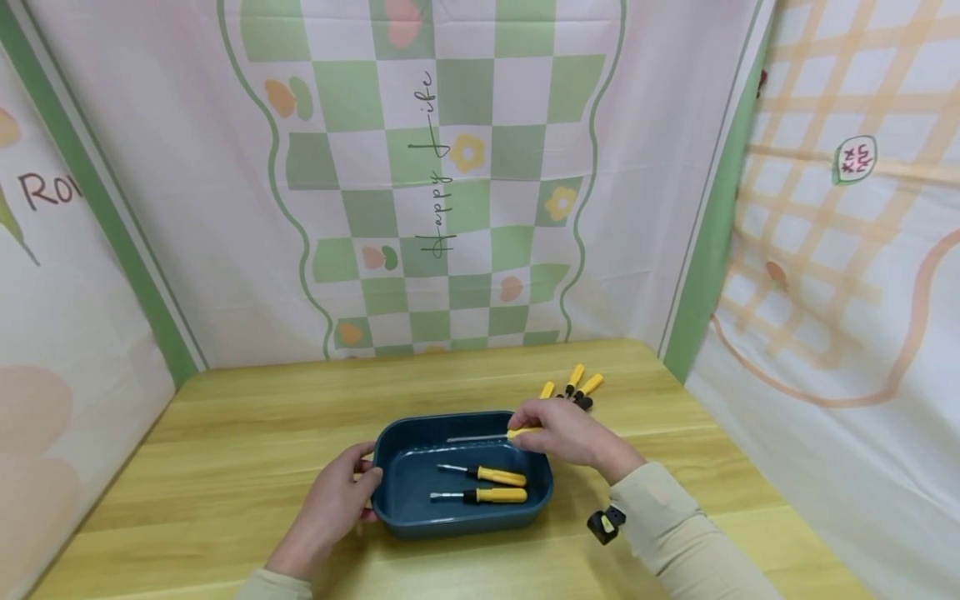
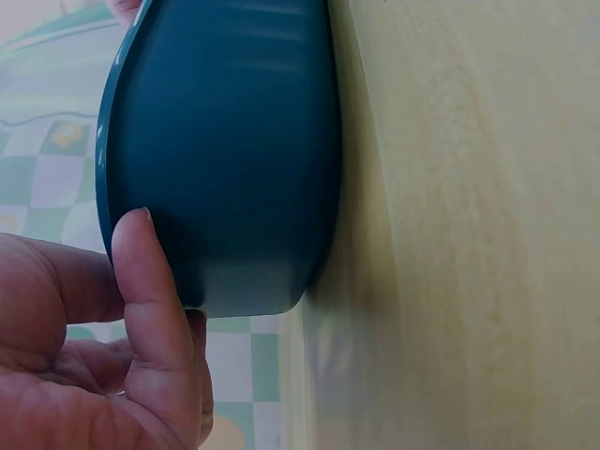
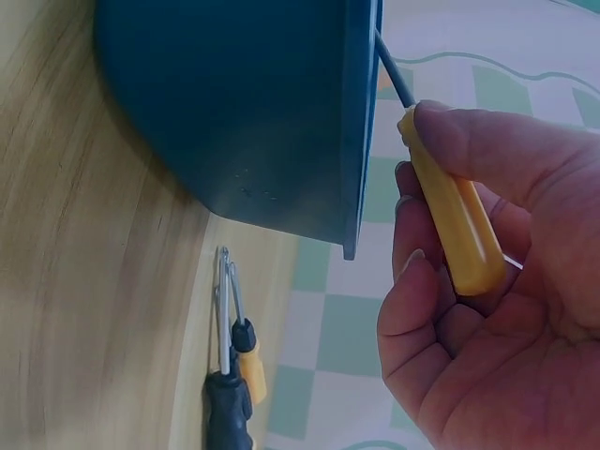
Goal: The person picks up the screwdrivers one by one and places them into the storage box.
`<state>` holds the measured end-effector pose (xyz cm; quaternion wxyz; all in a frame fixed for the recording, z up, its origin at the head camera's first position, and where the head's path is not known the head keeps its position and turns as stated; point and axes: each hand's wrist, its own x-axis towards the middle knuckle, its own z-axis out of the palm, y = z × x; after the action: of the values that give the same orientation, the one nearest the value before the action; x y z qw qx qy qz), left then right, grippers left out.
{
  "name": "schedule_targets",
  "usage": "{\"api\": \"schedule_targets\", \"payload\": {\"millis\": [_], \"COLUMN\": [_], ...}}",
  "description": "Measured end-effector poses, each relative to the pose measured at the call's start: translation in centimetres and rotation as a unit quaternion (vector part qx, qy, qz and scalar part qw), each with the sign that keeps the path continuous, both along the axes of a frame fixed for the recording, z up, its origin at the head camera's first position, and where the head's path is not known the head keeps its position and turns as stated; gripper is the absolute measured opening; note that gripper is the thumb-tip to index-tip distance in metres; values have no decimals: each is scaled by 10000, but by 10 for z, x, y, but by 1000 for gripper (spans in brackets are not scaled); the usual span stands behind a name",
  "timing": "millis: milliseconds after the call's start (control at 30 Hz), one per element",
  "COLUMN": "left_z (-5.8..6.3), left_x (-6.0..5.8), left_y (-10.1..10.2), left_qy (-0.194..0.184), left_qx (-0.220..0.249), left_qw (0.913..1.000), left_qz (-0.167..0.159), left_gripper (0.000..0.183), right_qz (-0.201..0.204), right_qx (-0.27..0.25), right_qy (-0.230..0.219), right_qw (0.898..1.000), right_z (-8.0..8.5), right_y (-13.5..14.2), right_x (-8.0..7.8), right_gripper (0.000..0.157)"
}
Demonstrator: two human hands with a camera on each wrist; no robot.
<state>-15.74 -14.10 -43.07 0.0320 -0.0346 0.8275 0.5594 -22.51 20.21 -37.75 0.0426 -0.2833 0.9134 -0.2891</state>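
Observation:
A dark blue rectangular tray [image 1: 463,528] stands on the table, and my left hand [image 1: 339,493] grips its left end, thumb at the rim. Over the tray's back right part, my right hand [image 1: 564,429] holds a screwdriver by its yellow handle [image 3: 455,220]; the thin metal shaft [image 1: 477,437] points left. Inside the tray lie two yellow-and-black screwdrivers, a shorter-shafted one [image 1: 501,477] and one nearer the front [image 1: 497,496], both with tips to the left. In the left wrist view, the fingers [image 2: 150,291] press against the tray's outer wall.
Behind the right hand, several more screwdrivers [image 1: 588,385] lie on the wooden table [image 1: 262,442], some with yellow handles. The right wrist view shows a black-handled one [image 3: 228,412] among them. A patterned curtain [image 1: 465,208] hangs behind the table, with others at both sides.

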Motion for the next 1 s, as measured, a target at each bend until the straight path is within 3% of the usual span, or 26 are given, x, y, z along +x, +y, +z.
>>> {"api": "schedule_targets", "payload": {"millis": [1000], "left_z": [1], "left_x": [0], "left_y": [-1], "left_qy": [-30], "left_qx": [-80], "left_qw": [9999], "left_qz": [-55], "left_gripper": [48], "right_qz": [-439], "right_qx": [477], "right_qy": [-105], "right_qw": [9978], "right_z": [-7], "right_y": [-19], "right_x": [-1], "right_gripper": [16]}}
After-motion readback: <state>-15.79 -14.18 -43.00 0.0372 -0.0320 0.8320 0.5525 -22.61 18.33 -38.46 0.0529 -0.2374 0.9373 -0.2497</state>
